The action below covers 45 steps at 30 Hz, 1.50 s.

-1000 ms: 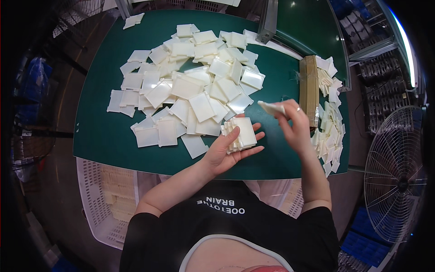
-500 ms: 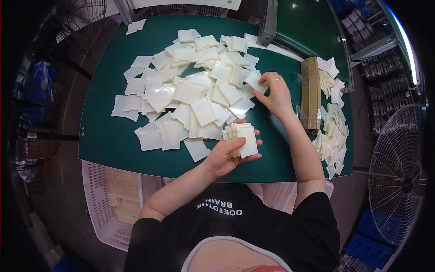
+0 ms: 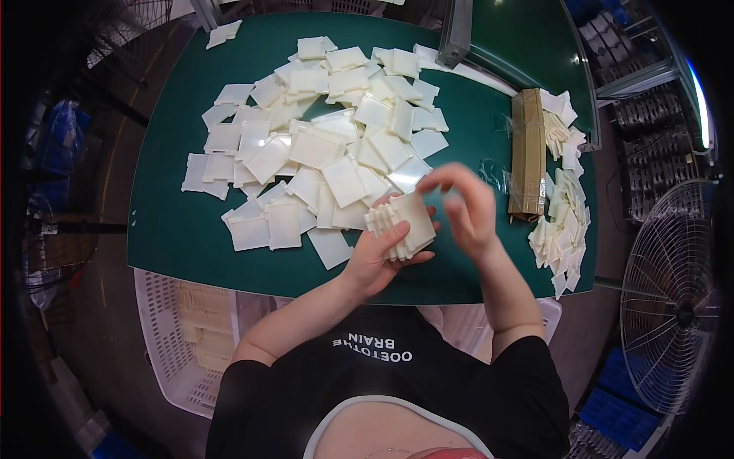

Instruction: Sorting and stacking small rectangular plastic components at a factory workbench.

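Observation:
My left hand grips a small stack of white plastic plates just above the near edge of the green table. The thumb lies across the stack's ridged edge, and the other fingers pass underneath. Beside the stack's upper right corner is my right hand, blurred by motion. Its fingers are bent and apart, with no plate visible between them. Beyond both hands spreads a loose heap of similar white plates, many overlapping and lying at different angles.
A long brown cardboard piece stands at the right, with smaller white parts piled beyond it. Under the table's near edge sits a white perforated basket with stacked pieces. A wire fan is at far right.
My right hand has come from the heap's right side down toward the stack in my left hand. The left hand keeps its grip, with the stack turned slightly.

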### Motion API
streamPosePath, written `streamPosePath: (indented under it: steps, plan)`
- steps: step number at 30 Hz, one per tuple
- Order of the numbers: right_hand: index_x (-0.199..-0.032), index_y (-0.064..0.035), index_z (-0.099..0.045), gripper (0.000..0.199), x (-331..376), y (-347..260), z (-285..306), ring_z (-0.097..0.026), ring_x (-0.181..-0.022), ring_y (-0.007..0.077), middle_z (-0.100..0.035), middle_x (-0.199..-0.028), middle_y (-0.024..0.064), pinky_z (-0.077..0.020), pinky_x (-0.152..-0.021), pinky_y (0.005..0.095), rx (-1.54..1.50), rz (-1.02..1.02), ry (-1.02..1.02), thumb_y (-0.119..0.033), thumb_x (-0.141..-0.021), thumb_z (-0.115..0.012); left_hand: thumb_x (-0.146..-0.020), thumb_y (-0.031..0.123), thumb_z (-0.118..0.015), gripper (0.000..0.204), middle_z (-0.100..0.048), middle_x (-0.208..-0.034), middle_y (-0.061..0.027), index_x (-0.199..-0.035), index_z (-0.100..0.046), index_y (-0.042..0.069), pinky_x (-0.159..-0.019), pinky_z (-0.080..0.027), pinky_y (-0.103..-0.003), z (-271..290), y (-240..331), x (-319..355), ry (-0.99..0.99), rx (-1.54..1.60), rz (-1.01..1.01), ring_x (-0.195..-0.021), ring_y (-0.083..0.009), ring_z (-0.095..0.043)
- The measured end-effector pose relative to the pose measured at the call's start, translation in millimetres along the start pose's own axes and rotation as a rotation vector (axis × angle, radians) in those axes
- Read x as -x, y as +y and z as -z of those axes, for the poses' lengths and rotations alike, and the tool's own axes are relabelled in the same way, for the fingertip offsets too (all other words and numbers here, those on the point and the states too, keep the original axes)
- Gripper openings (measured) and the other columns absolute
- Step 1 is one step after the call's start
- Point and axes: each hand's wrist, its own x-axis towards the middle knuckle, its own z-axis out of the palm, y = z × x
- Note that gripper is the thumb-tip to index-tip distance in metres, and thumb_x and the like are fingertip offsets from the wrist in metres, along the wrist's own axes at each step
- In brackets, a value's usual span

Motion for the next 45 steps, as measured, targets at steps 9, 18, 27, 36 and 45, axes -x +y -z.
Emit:
streamPosePath:
  steps: [9,18,27,36,45]
  plan:
    - [-0.113,-0.0098,-0.064,0.029,-74.4,80.0,3.9,-0.063,-0.108,0.0283,-0.07,-0.115,0.0082,-0.0466,-0.097,0.0379,0.661,0.0,-0.114,-0.01,-0.085,-0.07,-0.096,0.01,-0.062,0.067,-0.053,-0.134,-0.0163,-0.151,-0.027,0.024,-0.083,-0.064,-0.044,-3.2,2.4,0.7,-0.109,0.064,0.097,-0.122,-0.0331,-0.059]
    - [-0.127,-0.0089,-0.06,0.044,-38.2,44.7,14.1,-0.056,-0.123,0.0275,-0.064,-0.127,0.0101,-0.0429,-0.103,0.0402,0.565,0.051,0.024,-0.008,-0.084,-0.07,-0.093,0.015,-0.065,0.07,-0.05,-0.14,-0.0178,-0.152,-0.028,0.024,-0.096,-0.058,-0.051,-4.1,-2.0,1.4,-0.069,0.083,0.062,-0.132,-0.0369,-0.052]
    - [-0.124,-0.0057,-0.063,0.033,-66.7,95.4,12.7,-0.064,-0.105,0.0346,-0.069,-0.114,0.0154,-0.0427,-0.104,0.0421,0.762,0.132,0.08,-0.009,-0.091,-0.063,-0.096,0.011,-0.061,0.061,-0.053,-0.134,-0.0167,-0.148,-0.032,0.02,-0.094,-0.059,-0.047,-3.3,-0.8,0.6,-0.113,0.146,0.085,-0.126,-0.0329,-0.056]
    - [-0.105,-0.0027,-0.068,0.019,15.1,-18.3,-5.2,-0.059,-0.098,0.0207,-0.065,-0.104,0.0085,-0.0436,-0.094,0.0327,-0.016,-0.139,-0.026,-0.005,-0.087,-0.065,-0.094,0.007,-0.064,0.071,-0.047,-0.14,-0.0093,-0.153,-0.025,0.021,-0.11,-0.044,-0.057,-2.7,-1.6,4.9,-0.177,0.21,0.035,-0.133,-0.0285,-0.049]
    - [-0.115,-0.0063,-0.063,0.045,-37.4,51.3,-27.5,-0.062,-0.109,0.0299,-0.067,-0.119,0.0118,-0.0499,-0.09,0.0357,0.598,-0.087,-0.011,-0.021,-0.077,-0.082,-0.09,0.008,-0.07,0.08,-0.049,-0.138,-0.0175,-0.154,-0.024,0.02,-0.101,-0.051,-0.058,-2.7,-1.2,-2.3,-0.269,0.095,0.017,-0.123,-0.0339,-0.058]
